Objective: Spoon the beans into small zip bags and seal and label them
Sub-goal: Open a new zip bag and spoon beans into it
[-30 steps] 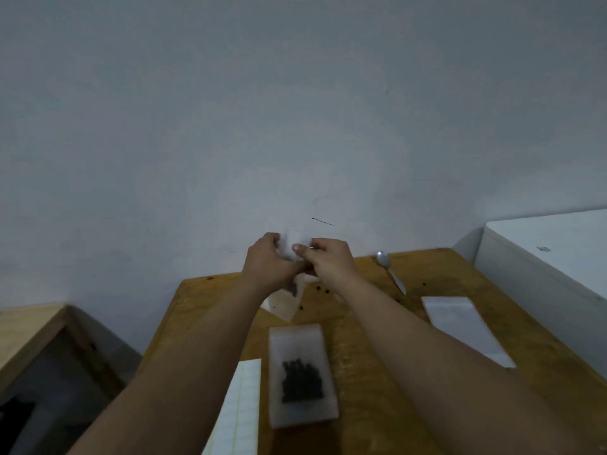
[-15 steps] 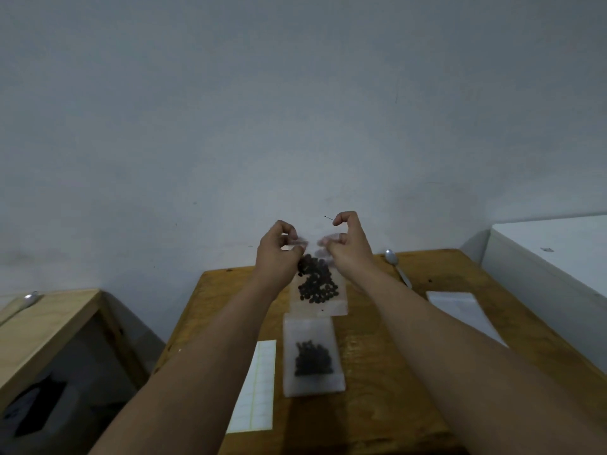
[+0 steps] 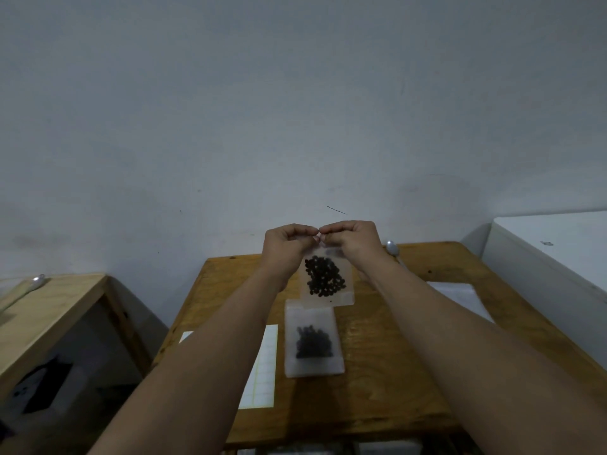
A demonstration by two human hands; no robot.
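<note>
- Where the desk lies nearest, a label sheet sits just left of a flat bag of beans, its long axis running away from the person.
- Beyond, the held bag hangs upright, mouth up.
- Left hand and right hand pinch its top edge with curled fingers.
- Spoon lies farthest.
</note>
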